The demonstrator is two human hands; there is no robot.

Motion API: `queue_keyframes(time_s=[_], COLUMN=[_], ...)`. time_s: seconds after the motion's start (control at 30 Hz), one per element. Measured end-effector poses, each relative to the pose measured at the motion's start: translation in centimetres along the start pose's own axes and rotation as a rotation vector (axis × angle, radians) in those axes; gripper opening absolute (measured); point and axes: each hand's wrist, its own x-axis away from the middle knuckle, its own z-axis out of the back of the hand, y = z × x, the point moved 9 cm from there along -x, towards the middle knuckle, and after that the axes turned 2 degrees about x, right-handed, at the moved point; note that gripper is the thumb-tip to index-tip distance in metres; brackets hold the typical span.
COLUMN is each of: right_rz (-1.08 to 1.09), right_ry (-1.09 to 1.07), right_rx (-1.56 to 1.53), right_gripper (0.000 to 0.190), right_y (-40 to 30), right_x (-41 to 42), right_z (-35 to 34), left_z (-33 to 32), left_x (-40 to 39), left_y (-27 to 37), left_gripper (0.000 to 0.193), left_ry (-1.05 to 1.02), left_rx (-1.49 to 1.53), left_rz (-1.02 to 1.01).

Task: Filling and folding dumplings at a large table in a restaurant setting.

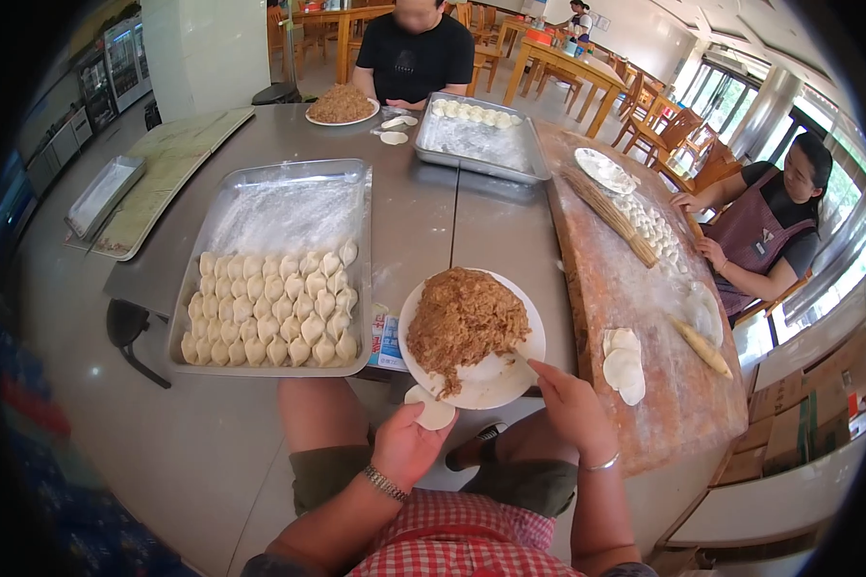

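A round dough wrapper point(431, 411) lies across the fingers of my left hand point(410, 446), just below the near rim of a white plate point(509, 389). On that plate is a large mound of brown minced filling point(465, 314). My right hand point(571, 404) grips the handle of a thin utensil point(521, 355), whose tip reaches the filling's lower right side; its far end is hidden there. Left of the plate stands a metal tray point(281, 205) dusted with flour. Several rows of folded dumplings point(270, 310) fill its near half.
A floured wooden board point(649, 433) at right bears stacked wrappers point(623, 366), a rolling pin point(700, 346), a straw brush point(610, 213) and dough pieces point(649, 227). Two people sit across and at right. Another tray point(482, 151) and a filling plate point(340, 107) stand at the back.
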Motion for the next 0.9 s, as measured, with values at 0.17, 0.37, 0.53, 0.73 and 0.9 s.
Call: queue_keyframes(time_s=[0.17, 0.37, 0.53, 0.73, 0.9], right_rz=[-0.052, -0.066, 0.037, 0.126, 0.090], right_ry=[-0.076, 0.077, -0.006, -0.065, -0.082], right_rx=[-0.112, 0.139, 0.285, 0.259, 0.023], right_gripper=[0.029, 0.029, 0.029, 0.028, 0.029], right_y=[-0.4, 0.0, -2.3, -3.2, -2.1], right_x=[0.9, -0.7, 0.6, 0.9, 1.8], right_z=[0.1, 0.4, -0.2, 1.5, -0.2], left_z=[-1.4, -1.3, -0.6, -1.3, -0.8], left_x=[-0.3, -0.1, -0.1, 0.2, 0.0], left_y=[0.2, -0.1, -0.1, 0.3, 0.0], left_gripper=[0.047, 0.047, 0.047, 0.043, 0.043], left_ry=[-0.027, -0.031, -0.015, -0.034, -0.020], left_rx=[-0.009, -0.018, 0.003, -0.022, -0.001], left_rz=[-0.042, -0.044, -0.029, -0.029, -0.052])
